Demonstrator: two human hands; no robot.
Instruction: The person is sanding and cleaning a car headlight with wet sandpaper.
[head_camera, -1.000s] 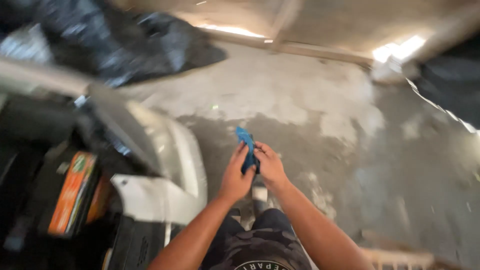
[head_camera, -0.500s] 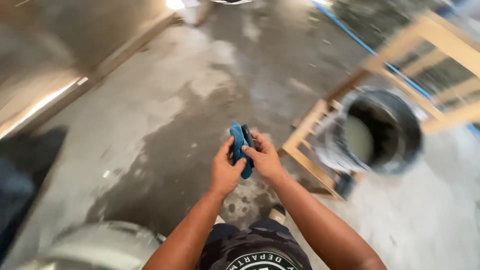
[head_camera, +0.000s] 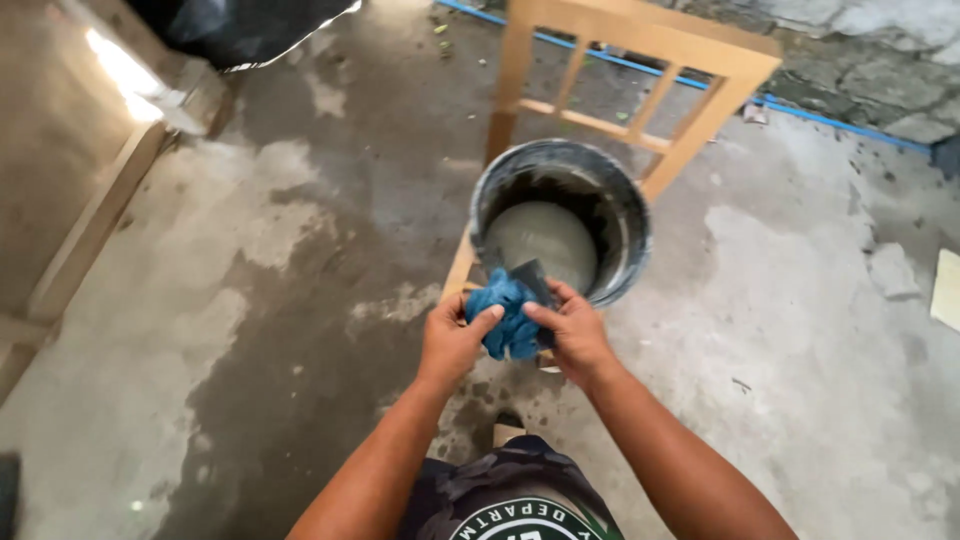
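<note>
Both the left hand (head_camera: 452, 340) and right hand (head_camera: 574, 335) grip a blue cloth (head_camera: 505, 318), half-hiding a dark blade (head_camera: 533, 278).

Both bare forearms reach forward from the bottom of the view and converge in front of the body. The left hand (head_camera: 452, 338) has its fingers curled and its thumb laid across toward the right. The right hand (head_camera: 572, 333) mirrors it, knuckles up, fingers bent in a closed grip, thumbs nearly meeting.
</note>
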